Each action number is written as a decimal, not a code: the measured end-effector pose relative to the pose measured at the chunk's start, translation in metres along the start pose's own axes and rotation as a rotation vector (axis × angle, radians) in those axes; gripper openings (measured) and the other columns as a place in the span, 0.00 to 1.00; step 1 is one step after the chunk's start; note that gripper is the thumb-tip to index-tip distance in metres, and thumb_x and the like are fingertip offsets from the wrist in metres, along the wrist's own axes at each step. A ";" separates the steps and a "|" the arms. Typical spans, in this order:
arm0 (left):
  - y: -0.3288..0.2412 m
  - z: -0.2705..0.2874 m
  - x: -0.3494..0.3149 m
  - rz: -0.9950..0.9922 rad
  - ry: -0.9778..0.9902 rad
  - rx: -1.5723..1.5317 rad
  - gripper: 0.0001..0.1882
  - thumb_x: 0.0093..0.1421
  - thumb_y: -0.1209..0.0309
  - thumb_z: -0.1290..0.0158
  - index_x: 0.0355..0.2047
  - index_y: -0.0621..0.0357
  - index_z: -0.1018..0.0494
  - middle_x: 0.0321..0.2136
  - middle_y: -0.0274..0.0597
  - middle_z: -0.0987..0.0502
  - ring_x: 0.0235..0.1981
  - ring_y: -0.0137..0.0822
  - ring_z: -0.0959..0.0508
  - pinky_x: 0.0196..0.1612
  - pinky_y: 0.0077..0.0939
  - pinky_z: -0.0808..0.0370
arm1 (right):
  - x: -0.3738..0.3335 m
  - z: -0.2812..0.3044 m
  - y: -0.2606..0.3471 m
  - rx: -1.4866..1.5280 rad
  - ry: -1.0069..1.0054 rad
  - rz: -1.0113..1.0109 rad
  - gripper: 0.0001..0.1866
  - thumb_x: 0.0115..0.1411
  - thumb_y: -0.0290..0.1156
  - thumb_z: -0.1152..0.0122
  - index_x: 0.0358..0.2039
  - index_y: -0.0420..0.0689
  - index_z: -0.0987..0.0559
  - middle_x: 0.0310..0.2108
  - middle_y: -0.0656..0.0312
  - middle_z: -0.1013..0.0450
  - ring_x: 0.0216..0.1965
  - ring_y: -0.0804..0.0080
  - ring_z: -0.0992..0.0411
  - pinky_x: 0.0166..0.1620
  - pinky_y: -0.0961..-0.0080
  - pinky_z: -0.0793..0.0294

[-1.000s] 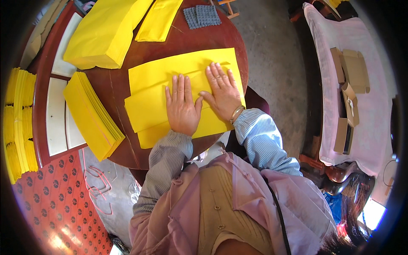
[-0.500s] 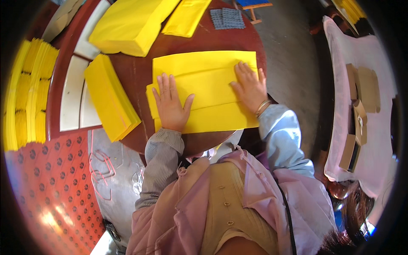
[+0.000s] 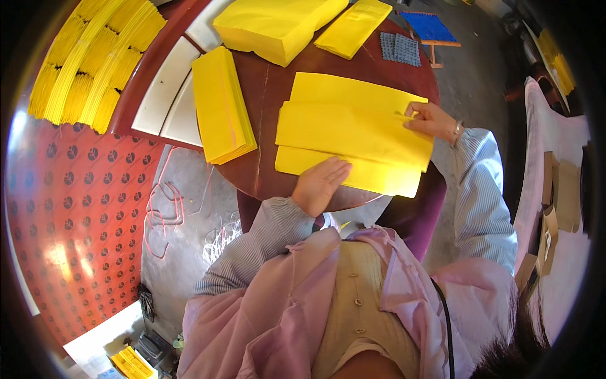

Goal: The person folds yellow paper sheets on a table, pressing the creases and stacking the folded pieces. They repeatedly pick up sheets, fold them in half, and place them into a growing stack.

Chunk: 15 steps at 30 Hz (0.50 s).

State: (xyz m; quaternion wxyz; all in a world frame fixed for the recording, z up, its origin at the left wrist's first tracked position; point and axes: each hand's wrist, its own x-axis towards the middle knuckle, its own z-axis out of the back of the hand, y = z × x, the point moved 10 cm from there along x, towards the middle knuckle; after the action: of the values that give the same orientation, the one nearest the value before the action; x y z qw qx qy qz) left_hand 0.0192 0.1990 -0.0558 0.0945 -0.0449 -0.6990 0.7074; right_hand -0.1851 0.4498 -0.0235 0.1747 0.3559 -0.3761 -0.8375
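Note:
In front of me on the round table lies a folded yellow sheet (image 3: 353, 129), paper or thin cloth, in overlapping lengthwise layers. My right hand (image 3: 432, 120) is at its right end, thumb and fingers pinched on the edge of the middle layer. My left hand (image 3: 322, 183) rests at the near edge, fingers straight and close together, their tips on the near strip. Left of the sheet stands a stack of folded yellow sheets (image 3: 221, 104), separated from it by bare table.
The dark red table (image 3: 268, 82) also bears a large yellow pile (image 3: 278, 31), a smaller folded yellow piece (image 3: 353, 28) and grey textured pads (image 3: 400, 49). Bundled yellow stacks (image 3: 95, 60) stand far left. A blue-topped stool (image 3: 430, 28) is beyond the table.
My view has shifted, moving the table rightward in the picture. My right hand went from lying flat to pinching the layer's right end. My left hand slid to the near edge.

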 end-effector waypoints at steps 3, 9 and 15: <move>0.045 -0.032 0.006 0.459 -0.275 -1.212 0.21 0.74 0.75 0.53 0.66 0.61 0.34 0.63 0.43 0.26 0.66 0.45 0.28 0.70 0.46 0.30 | -0.032 -0.022 -0.008 0.029 0.148 0.023 0.15 0.67 0.34 0.33 0.51 0.43 0.22 0.28 0.69 0.23 0.31 0.85 0.25 0.32 0.85 0.29; -0.011 0.028 0.007 0.393 -0.540 -0.851 0.22 0.71 0.74 0.47 0.65 0.62 0.33 0.61 0.46 0.24 0.62 0.43 0.23 0.64 0.45 0.25 | -0.077 -0.112 0.012 0.473 0.277 -0.065 0.22 0.67 0.26 0.33 0.59 0.38 0.25 0.40 0.70 0.21 0.38 0.85 0.23 0.39 0.85 0.23; -0.098 0.191 0.005 0.195 -0.336 -0.499 0.23 0.69 0.77 0.44 0.63 0.66 0.31 0.57 0.47 0.20 0.55 0.41 0.18 0.59 0.36 0.21 | -0.021 -0.199 0.155 0.277 0.314 0.264 0.17 0.69 0.34 0.35 0.54 0.42 0.23 0.24 0.74 0.36 0.26 0.87 0.35 0.30 0.85 0.34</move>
State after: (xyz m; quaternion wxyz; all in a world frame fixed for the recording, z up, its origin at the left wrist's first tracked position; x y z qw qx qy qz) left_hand -0.0164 0.0134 0.0462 -0.1046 -0.0159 -0.8491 0.5175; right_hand -0.0220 0.2592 0.0108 0.2884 0.4498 -0.4987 -0.6825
